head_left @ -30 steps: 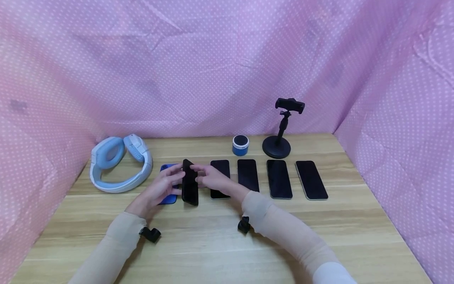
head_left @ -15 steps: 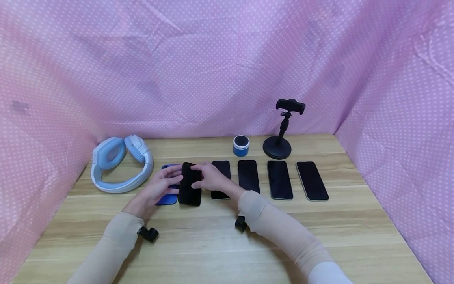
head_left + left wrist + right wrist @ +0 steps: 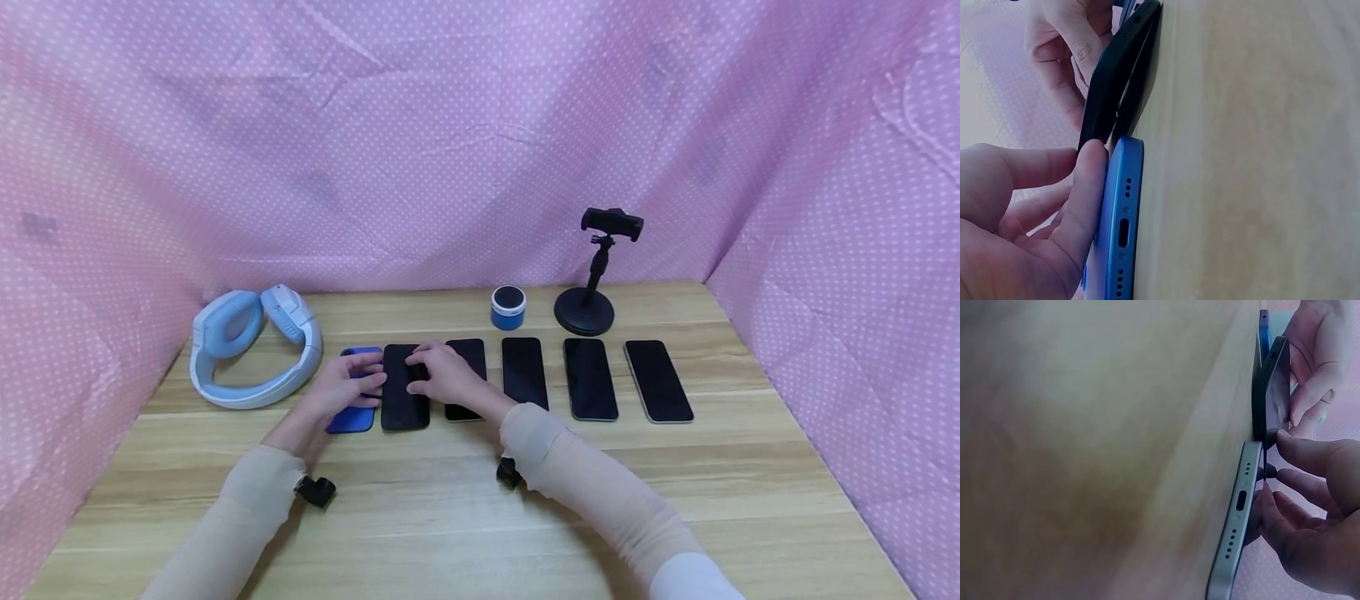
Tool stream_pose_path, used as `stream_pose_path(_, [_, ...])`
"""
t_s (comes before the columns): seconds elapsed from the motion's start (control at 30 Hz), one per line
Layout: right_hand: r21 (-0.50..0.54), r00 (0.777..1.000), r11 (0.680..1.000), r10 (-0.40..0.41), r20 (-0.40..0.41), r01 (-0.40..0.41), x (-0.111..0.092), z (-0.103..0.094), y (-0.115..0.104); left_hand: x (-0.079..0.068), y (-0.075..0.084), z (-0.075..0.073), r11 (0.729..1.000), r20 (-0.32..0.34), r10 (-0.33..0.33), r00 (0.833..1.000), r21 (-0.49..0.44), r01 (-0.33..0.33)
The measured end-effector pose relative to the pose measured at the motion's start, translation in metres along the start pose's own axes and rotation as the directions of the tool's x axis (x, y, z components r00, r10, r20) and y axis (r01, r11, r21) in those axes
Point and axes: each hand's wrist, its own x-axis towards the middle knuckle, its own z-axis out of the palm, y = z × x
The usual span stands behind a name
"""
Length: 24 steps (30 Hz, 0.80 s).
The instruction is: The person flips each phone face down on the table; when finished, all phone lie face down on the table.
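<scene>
A black phone [image 3: 405, 400] lies tilted low over the table between the two hands, its screen dark. My left hand [image 3: 347, 387] is at its left edge; in the left wrist view the thumb and a finger pinch that edge. Beneath the left hand, partly covered, is a blue phone [image 3: 1124, 219]. My right hand [image 3: 446, 375] holds the black phone's right side, the thumb [image 3: 1297, 453] near the screen's edge and other fingers beyond it. Another black-screened phone [image 3: 468, 358] with a pale frame [image 3: 1238, 512] sits under the right hand, partly hidden.
To the right lie three more dark phones, the nearest phone [image 3: 523, 371] partly behind the right wrist. Behind the row stand a small blue speaker [image 3: 508, 308] and a black phone stand [image 3: 585, 311]. Pale blue headphones [image 3: 255, 392] rest at the left of the wooden table [image 3: 420, 525].
The black phone has turned from standing on edge to lying nearly flat, screen up. Both hands stay on its sides, the left having shifted slightly left.
</scene>
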Motion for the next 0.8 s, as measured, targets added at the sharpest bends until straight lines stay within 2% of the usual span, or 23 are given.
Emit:
stream_pose_path(0.3, [-0.044,1.000,0.999,0.017,-0.012,-0.017,-0.0010,0.0000,-0.0037,0.0025,0.0027,-0.0016,0.993,-0.018,-0.011,1.000,0.116,0.013])
stream_pose_path(0.8, [-0.083,1.000,0.996,0.028,-0.007,-0.028,0.0002,-0.0010,-0.0093,0.0015,-0.0013,-0.0053,0.997,-0.032,-0.043,0.999,0.067,0.045])
